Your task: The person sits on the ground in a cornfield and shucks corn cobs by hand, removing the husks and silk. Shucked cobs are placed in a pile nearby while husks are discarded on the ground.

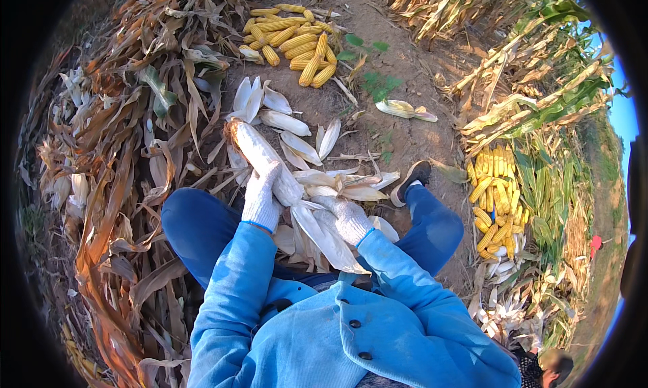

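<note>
My left hand [260, 198], in a white knit glove, is closed around the lower part of an ear of corn [268, 157] still wrapped in pale husk. Brown silk shows at its far tip, which points up and left. Peeled husk leaves [324, 238] hang from the base of the ear towards my lap. Beside that base my right hand [347, 218], gloved alike, is curled around husk; its fingertips are partly hidden. Loose husks [349, 183] lie on the ground between my legs and just beyond the ear.
Ahead lies a pile of bare yellow cobs [298, 43]. One husked ear [405, 109] rests on the soil. Dry corn stalks [152, 134] bank up on my left. At right is another cob pile [496, 200] beside stalks; another person [547, 367] is at the lower right.
</note>
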A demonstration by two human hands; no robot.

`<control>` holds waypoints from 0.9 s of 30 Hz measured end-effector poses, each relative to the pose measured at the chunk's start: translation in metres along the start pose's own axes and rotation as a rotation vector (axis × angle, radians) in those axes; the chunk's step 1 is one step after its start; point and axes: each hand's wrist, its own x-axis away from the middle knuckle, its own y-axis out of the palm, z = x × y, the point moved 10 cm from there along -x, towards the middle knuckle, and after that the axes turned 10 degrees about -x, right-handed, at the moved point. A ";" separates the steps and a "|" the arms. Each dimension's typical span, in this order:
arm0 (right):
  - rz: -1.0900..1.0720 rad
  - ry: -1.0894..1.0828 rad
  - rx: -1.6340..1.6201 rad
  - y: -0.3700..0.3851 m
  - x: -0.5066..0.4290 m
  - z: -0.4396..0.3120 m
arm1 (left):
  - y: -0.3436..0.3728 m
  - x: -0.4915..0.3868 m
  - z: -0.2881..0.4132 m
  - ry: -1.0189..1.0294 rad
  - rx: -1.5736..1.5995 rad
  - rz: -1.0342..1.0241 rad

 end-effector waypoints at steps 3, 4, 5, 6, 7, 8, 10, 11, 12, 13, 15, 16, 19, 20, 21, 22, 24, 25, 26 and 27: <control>-0.107 0.132 0.144 -0.009 0.004 0.031 | -0.011 -0.004 0.013 0.103 0.040 -0.011; -0.065 0.081 0.100 -0.022 0.004 0.025 | -0.015 -0.004 0.015 0.113 -0.007 0.011; -0.032 0.068 0.059 -0.036 0.003 0.020 | -0.013 -0.004 0.016 0.129 -0.044 0.006; 0.034 0.073 0.082 -0.051 -0.002 0.013 | -0.009 -0.002 0.019 0.163 -0.076 -0.016; 0.114 0.011 0.092 -0.066 -0.005 -0.003 | -0.005 0.000 0.017 0.159 -0.159 -0.015; 0.110 -0.015 0.091 -0.070 -0.011 -0.014 | 0.002 0.004 0.016 0.171 -0.233 -0.034; 0.054 0.007 0.134 -0.057 -0.028 -0.028 | 0.014 0.012 0.008 0.137 -0.365 -0.049; 0.020 -0.017 0.159 -0.043 -0.037 -0.036 | 0.026 0.018 0.006 0.151 -0.386 -0.109; -0.027 -0.035 0.081 -0.025 -0.043 -0.041 | 0.031 0.022 0.003 0.145 -0.403 -0.114; -0.105 0.155 0.067 -0.002 -0.049 -0.024 | 0.037 0.026 0.002 0.151 -0.419 -0.130; -0.024 0.166 -0.379 0.014 -0.051 -0.019 | 0.039 0.030 0.006 0.158 -0.359 -0.130; -0.045 0.116 -0.468 0.022 -0.050 -0.021 | 0.040 0.031 0.008 0.151 -0.246 -0.151; -0.060 0.228 -0.625 0.036 -0.037 -0.008 | 0.041 0.031 0.012 0.114 -0.110 -0.181; -0.028 0.252 -0.639 0.033 -0.034 -0.006 | 0.042 0.029 0.013 0.102 -0.099 -0.184; 0.002 0.243 -0.664 0.029 -0.032 -0.009 | 0.044 0.029 0.013 0.091 -0.075 -0.193; -0.013 0.333 -0.654 0.031 -0.027 -0.005 | 0.044 0.028 0.015 0.124 -0.178 -0.173; -0.044 0.395 -0.665 0.037 -0.022 -0.007 | 0.047 0.030 0.022 0.216 -0.352 -0.139; -0.052 0.408 -0.593 0.037 -0.021 -0.008 | 0.044 0.028 0.017 0.173 -0.379 -0.100; -0.043 0.380 -0.531 0.037 -0.022 -0.010 | 0.046 0.031 0.018 0.209 -0.450 -0.095; -0.049 0.389 -0.451 0.039 -0.021 -0.007 | 0.044 0.032 0.019 0.232 -0.524 -0.071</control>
